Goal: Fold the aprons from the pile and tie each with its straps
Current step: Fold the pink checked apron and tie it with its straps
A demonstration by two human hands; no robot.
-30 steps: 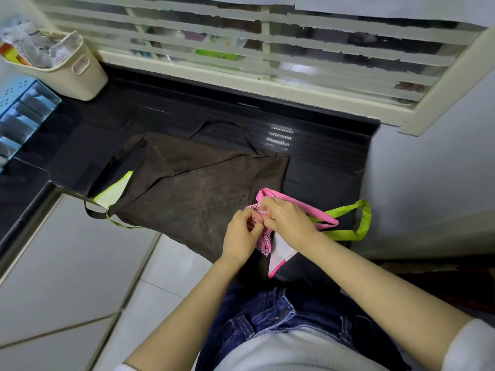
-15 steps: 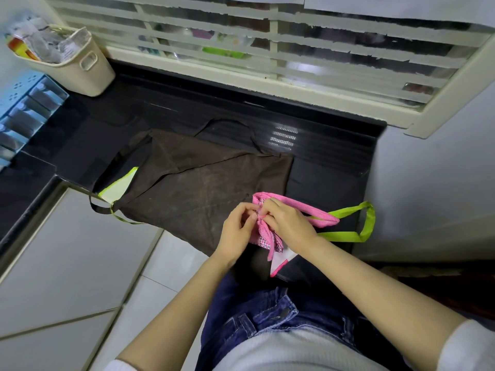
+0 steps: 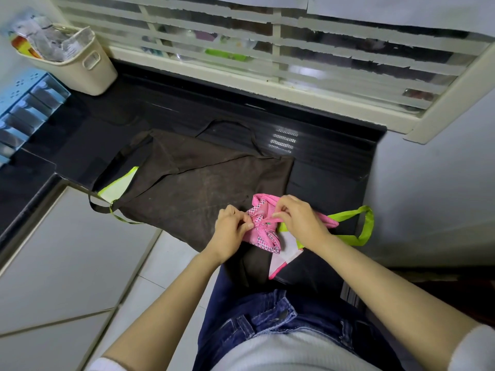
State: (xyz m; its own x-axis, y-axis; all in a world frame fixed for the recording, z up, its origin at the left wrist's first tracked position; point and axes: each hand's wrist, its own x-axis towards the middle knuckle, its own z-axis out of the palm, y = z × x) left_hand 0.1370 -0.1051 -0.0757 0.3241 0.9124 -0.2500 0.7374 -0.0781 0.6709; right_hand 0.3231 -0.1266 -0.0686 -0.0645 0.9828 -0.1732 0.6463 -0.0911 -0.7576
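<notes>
Pink checked cloth apron bundle (image 3: 263, 236) now bunched tighter. Left hand (image 3: 231, 232) & right hand (image 3: 300, 223) each pinch its thin pink strap (image 3: 268, 222); knot prob. near done.

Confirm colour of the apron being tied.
The apron is pink with checked trim; head view.

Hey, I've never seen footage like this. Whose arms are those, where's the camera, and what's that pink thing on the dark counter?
There is no machine here. A person wears a wide-angle camera on the head, looking down, so the arms are their own; every picture comes from that one view. On the black counter a dark brown apron lies spread out. A lime green strap sits to its right and a cream basket at the back left. The pink thing is a small folded pink apron. The left hand and right hand each pinch its pink strap, apparently tying it.
</notes>
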